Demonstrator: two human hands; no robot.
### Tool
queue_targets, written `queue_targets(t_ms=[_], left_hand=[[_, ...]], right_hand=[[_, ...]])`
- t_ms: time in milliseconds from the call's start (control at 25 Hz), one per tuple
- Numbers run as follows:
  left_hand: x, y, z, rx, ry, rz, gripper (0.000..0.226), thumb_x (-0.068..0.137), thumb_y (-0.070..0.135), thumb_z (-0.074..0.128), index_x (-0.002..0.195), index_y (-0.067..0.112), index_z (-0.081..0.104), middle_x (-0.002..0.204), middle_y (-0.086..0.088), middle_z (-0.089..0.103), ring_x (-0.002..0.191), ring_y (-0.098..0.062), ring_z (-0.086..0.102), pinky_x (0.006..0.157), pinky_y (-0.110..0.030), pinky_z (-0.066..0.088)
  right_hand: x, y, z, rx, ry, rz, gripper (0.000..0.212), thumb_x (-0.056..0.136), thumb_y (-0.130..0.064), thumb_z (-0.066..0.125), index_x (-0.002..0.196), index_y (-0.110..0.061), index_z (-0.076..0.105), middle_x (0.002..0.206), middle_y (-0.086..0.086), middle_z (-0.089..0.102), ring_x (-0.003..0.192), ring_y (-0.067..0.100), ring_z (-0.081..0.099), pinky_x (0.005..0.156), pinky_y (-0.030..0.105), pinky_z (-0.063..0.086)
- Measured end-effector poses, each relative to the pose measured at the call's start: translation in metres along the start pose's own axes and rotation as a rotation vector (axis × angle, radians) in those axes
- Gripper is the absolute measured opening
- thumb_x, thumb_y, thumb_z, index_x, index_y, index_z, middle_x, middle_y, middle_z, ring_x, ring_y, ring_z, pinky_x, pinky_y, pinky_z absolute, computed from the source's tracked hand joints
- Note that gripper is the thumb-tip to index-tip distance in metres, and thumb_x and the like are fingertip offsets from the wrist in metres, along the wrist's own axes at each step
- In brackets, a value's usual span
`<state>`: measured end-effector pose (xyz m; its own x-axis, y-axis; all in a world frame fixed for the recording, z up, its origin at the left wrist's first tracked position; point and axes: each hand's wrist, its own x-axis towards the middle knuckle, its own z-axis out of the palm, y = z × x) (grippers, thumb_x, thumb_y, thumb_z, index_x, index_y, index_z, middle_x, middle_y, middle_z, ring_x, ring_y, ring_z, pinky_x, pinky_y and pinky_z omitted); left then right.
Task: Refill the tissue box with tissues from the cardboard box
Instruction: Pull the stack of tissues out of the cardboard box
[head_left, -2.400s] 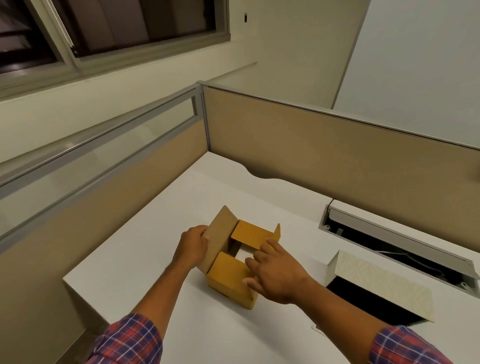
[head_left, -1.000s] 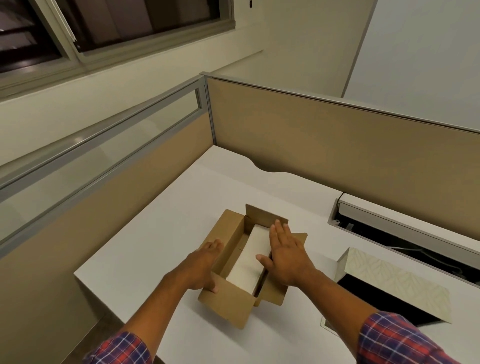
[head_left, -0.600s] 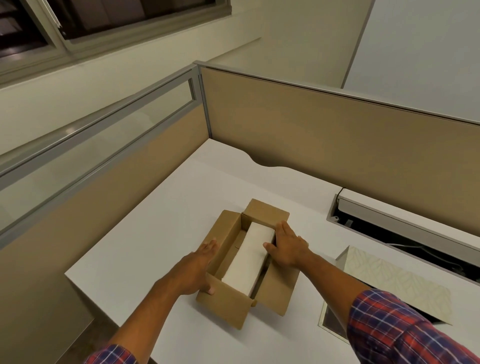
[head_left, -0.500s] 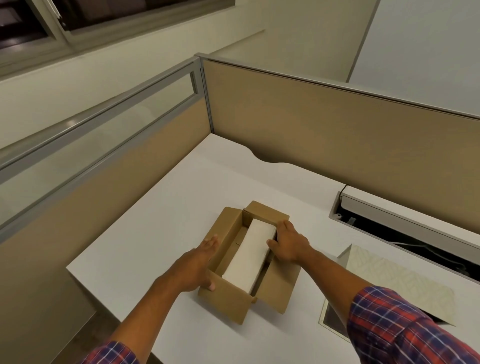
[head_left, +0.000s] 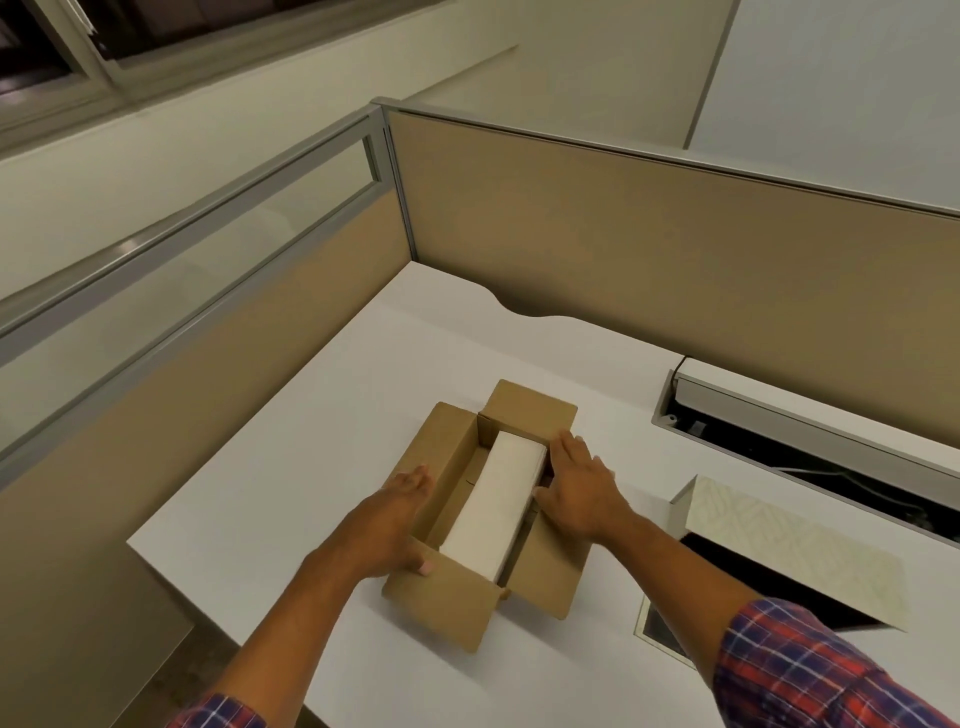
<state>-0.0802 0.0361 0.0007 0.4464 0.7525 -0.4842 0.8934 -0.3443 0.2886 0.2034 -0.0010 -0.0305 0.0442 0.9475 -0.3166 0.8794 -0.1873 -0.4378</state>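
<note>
Both hands have barely shifted in the last half second; the flaps, folded over a couple of seconds back, now lie spread wide. At lower centre of the frame the cardboard box (head_left: 457, 597) sits open on the white desk (head_left: 291, 467), a white stack of tissues (head_left: 493, 512) lying lengthwise inside, nearer its right wall. The left hand (head_left: 400, 525) rests flat along the box's left flap, fingers loosely apart, thumb hooked over the near corner, gripping nothing. The right hand (head_left: 576, 493) lies spread on the right flap, its thumb touching the side of the stack; whether it pinches the tissues I cannot tell. At the right edge, well apart, the patterned tissue box (head_left: 769, 540) stands with its dark interior showing. Beige partitions (head_left: 649, 249) close off the desk behind.
</note>
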Motion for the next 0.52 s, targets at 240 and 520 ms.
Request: queue_targets(t_ms=[240, 520], left_hand=[[0.006, 0.061, 0.003, -0.379, 0.312, 0.056, 0.073, 0.097, 0.045, 0.066, 0.16, 0.024, 0.035, 0.166, 0.002, 0.038, 0.153, -0.017, 0.035, 0.12, -0.03, 0.032], [0.054, 0.072, 0.027, -0.53, -0.059, -0.298, 0.079, 0.087, 0.062, 0.069, 0.146, 0.012, 0.05, 0.147, -0.01, 0.059, 0.129, -0.029, 0.06, 0.105, -0.038, 0.051]], right_hand=[[-0.06, 0.006, 0.019, -0.105, 0.08, -0.081, 0.084, 0.097, -0.048, 0.039, 0.163, -0.009, 0.003, 0.173, 0.014, 0.003, 0.159, 0.031, 0.002, 0.129, 0.049, 0.004], [-0.091, -0.004, 0.036, -0.23, 0.052, -0.05, 0.09, 0.097, -0.066, 0.027, 0.163, -0.01, -0.001, 0.173, 0.014, -0.004, 0.159, 0.032, -0.008, 0.127, 0.051, -0.009]])
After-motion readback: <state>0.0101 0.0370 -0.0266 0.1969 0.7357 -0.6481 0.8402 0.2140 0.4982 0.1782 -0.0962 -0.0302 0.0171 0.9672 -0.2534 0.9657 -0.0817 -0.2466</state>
